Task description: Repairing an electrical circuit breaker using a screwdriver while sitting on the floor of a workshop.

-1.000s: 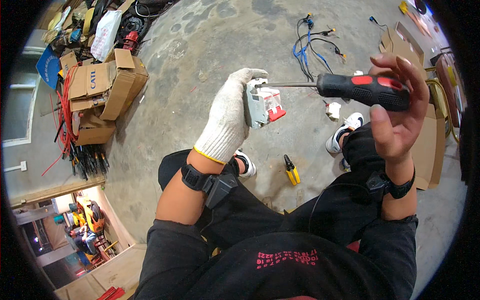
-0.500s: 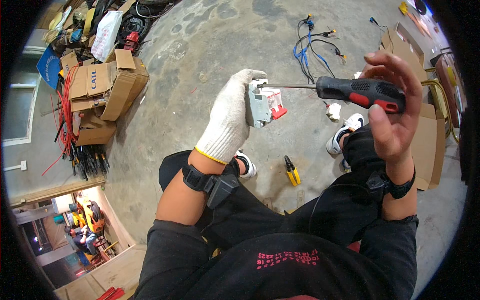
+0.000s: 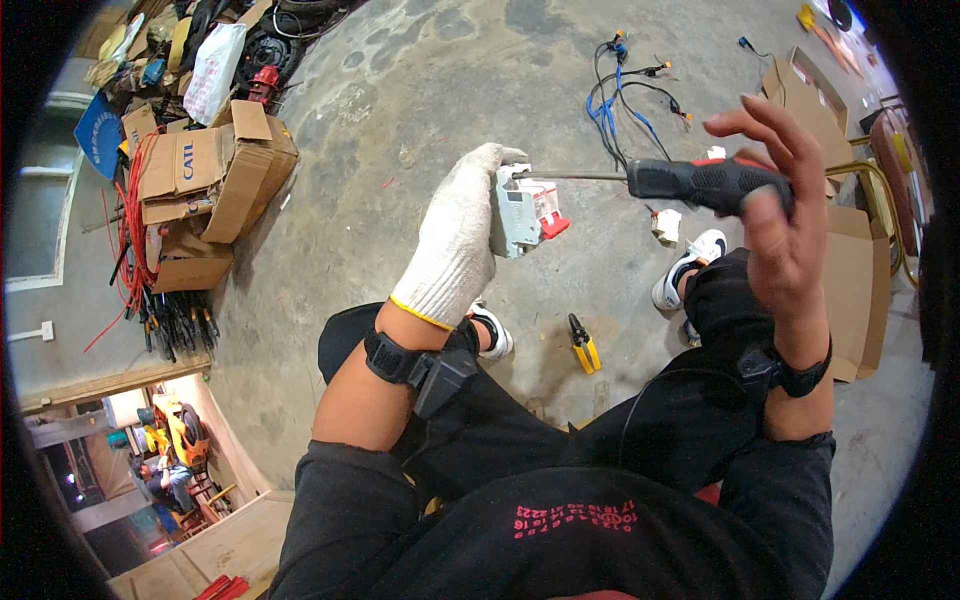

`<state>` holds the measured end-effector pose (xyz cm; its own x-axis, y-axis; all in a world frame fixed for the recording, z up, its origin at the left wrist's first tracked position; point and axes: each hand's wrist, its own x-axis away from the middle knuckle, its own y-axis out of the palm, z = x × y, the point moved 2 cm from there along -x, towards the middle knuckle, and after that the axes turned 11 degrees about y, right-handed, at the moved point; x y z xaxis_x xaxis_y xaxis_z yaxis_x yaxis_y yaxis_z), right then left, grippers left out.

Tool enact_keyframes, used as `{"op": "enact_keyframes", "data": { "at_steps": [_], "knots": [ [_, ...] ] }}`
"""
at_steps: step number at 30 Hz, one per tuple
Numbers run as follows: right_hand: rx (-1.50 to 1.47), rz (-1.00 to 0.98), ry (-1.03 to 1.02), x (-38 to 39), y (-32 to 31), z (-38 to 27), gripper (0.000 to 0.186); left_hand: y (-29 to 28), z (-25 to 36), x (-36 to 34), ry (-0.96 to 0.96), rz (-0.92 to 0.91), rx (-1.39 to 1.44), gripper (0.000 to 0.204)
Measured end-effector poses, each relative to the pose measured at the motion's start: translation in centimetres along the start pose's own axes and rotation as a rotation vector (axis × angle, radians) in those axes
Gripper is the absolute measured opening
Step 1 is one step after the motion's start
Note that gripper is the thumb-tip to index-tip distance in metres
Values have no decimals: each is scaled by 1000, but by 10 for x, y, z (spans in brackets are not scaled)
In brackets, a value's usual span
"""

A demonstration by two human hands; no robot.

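My left hand (image 3: 446,235), in a white knitted glove, is closed round a grey and white circuit breaker (image 3: 515,218) with a red toggle. Its fingers are mostly hidden behind the breaker. A screwdriver (image 3: 690,184) with a black and red handle lies level, its thin shaft reaching left to the breaker's upper end. The tip is out of sight in the breaker there. Bare, my right hand (image 3: 790,240) holds the handle's rear end between thumb and palm, while some fingers are raised off it.
Yellow-handled wire strippers (image 3: 584,345) lie on the concrete floor between my feet. A small white piece (image 3: 666,226) lies near my right shoe (image 3: 692,268). Farther off are blue and black cables (image 3: 606,110). Cardboard boxes (image 3: 190,175) and red wire (image 3: 135,225) stand at left; flattened cardboard (image 3: 855,300) lies right.
The screwdriver handle has turned about its axis, and my right thumb and fingers have shifted round it. My left hand and the breaker have barely moved.
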<state>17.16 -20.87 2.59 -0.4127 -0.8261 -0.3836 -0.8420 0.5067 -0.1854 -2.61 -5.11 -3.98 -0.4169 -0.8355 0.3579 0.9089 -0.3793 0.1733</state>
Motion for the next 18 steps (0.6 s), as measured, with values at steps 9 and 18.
{"op": "enact_keyframes", "data": {
  "at_steps": [9, 18],
  "knots": [
    [257, -5, 341, -1, -7, 4, 39, -6, 2, -6, 89, 42, -124, 35],
    [99, -57, 194, -4, -5, 10, 48, -12, 1, -6, 107, 43, -109, 35]
  ]
}}
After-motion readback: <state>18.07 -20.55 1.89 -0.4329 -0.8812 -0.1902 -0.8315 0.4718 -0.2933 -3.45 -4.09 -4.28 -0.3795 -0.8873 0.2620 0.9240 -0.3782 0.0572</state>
